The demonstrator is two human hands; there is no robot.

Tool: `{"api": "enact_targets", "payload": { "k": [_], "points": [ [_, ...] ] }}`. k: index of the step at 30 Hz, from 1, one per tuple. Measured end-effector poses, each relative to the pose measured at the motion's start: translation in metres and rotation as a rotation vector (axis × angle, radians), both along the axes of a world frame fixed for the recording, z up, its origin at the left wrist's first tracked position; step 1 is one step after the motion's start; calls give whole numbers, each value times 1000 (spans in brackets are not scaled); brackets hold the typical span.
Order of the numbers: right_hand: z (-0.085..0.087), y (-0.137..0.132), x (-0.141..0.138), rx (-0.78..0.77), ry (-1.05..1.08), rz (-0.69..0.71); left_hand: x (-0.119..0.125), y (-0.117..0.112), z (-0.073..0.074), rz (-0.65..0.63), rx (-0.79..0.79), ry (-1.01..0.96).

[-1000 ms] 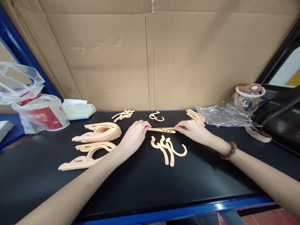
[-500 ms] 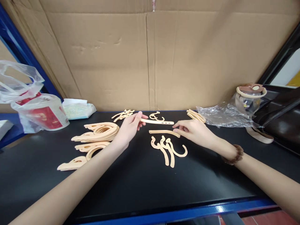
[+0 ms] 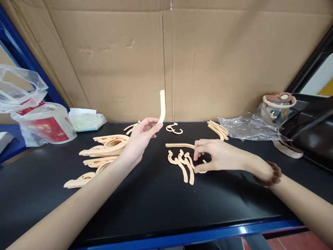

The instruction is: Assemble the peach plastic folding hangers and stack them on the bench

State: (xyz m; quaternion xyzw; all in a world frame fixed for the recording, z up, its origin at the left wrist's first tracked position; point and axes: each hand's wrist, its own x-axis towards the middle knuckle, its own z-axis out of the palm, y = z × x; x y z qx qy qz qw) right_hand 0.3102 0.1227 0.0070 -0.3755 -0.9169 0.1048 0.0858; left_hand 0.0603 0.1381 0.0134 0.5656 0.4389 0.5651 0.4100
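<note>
My left hand pinches the lower end of a pale curved strip, which stands upright above the black table. My right hand reaches down with thumb and fingers closing on the hook pieces in the middle of the table. A second curved strip lies flat just behind those hooks. A brown bead bracelet sits on my right wrist.
A pile of arched cut-outs lies at the left, small hook pieces and a stack of strips at the back. Clear plastic, a lidded cup and a dark bag stand right; plastic bags left. Cardboard backs the table.
The two strips held together were parted. My left hand raised one strip and turned it upright. My right hand left the other strip on the table and moved down to the hook pieces.
</note>
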Motion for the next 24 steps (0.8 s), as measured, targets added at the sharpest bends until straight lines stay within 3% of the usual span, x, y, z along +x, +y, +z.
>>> {"api": "enact_targets", "payload": {
  "k": [4, 12, 14, 17, 20, 24],
  "points": [
    [2, 0, 3, -47, 4, 40, 0, -1, 1, 7, 34, -14],
    [-1, -2, 0, 79, 25, 46, 1, -1, 7, 56, 254, 13],
    [-1, -1, 0, 157, 65, 17, 0, -3, 7, 95, 374, 140],
    [2, 2, 1, 321, 150, -83, 1, -9, 6, 191, 577, 492],
    [3, 3, 2, 371, 267, -181, 3, -15, 4, 216, 730, 743],
    [4, 1, 1, 334, 426, -172, 10, -22, -1, 113, 673, 858]
  ]
}}
